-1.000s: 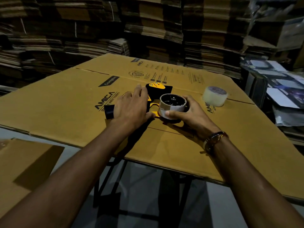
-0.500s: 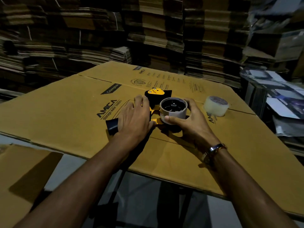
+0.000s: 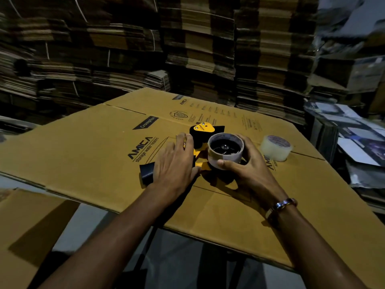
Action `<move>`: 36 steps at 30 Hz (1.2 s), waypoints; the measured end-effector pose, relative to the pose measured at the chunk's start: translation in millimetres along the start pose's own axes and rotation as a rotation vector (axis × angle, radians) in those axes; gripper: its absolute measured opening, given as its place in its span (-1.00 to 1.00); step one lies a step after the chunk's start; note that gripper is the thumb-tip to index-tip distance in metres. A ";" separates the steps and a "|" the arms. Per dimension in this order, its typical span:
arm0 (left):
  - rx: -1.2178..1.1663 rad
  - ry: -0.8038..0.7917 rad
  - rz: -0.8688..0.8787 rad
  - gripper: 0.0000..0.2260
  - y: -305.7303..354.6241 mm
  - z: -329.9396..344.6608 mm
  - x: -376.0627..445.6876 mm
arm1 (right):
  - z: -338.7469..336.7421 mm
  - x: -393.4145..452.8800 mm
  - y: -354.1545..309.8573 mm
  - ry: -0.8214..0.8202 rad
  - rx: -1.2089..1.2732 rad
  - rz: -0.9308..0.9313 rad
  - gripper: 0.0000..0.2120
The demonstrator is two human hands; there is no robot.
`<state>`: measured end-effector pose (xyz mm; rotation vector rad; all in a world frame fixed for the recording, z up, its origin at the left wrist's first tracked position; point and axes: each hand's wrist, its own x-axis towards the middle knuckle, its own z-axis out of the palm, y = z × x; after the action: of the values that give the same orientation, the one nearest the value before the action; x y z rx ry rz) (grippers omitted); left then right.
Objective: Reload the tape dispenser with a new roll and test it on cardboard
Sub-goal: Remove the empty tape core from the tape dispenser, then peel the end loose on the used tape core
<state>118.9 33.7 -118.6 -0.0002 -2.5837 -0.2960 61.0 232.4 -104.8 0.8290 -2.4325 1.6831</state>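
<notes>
Little differs from a second ago. The right hand (image 3: 248, 163) now sits with its thumb lower on the near wall of the empty cardboard core (image 3: 225, 152), fingers (image 3: 249, 142) wrapped round the far right side. The core looks raised a touch off the yellow and black tape dispenser (image 3: 203, 138), more of its dark hub showing. The left hand (image 3: 174, 162) lies slightly flatter over the dispenser's handle.

The flattened cardboard box (image 3: 87, 147) carries the printed words "AMICA" and below it "storage water heaters". A dark label on the same box reads "Crompton". Other small print further back and near the right hand (image 3: 250, 170) is not readable.
</notes>
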 end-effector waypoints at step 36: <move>-1.156 -0.181 0.002 -0.43 63.6 -51.5 -8.3 | -17.9 -48.3 -28.5 -0.055 1.013 0.059 -0.10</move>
<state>156.1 85.5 -66.6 -0.4511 -2.1971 -1.7718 111.1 259.8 -90.4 0.8431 -1.4978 2.9521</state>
